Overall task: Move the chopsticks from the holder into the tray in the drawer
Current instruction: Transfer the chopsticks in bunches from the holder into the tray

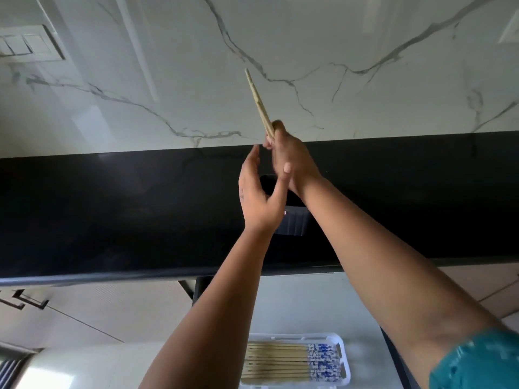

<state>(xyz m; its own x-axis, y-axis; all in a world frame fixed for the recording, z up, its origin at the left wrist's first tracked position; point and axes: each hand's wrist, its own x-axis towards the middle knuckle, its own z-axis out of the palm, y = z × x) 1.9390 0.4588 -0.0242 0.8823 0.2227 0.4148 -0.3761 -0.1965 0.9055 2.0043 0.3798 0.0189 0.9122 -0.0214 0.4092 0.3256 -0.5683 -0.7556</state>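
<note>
Right hand (289, 158): frame centre, clenched around chopsticks (259, 102), tips angled toward upper left.
Left hand (259, 192): just beside it, fingers relaxed, grasping nothing.
Holder (293, 221): dark, on black counter (112, 209), behind hands.
Tray (341, 342): bottom centre, white, holding a row of chopsticks.

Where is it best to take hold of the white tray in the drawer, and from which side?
Take the white tray by its raised rim at a short end, coming from above. The patterned chopsticks lie lengthwise and cover the floor, so only the rim is free. The right hand already holds chopsticks.
</note>
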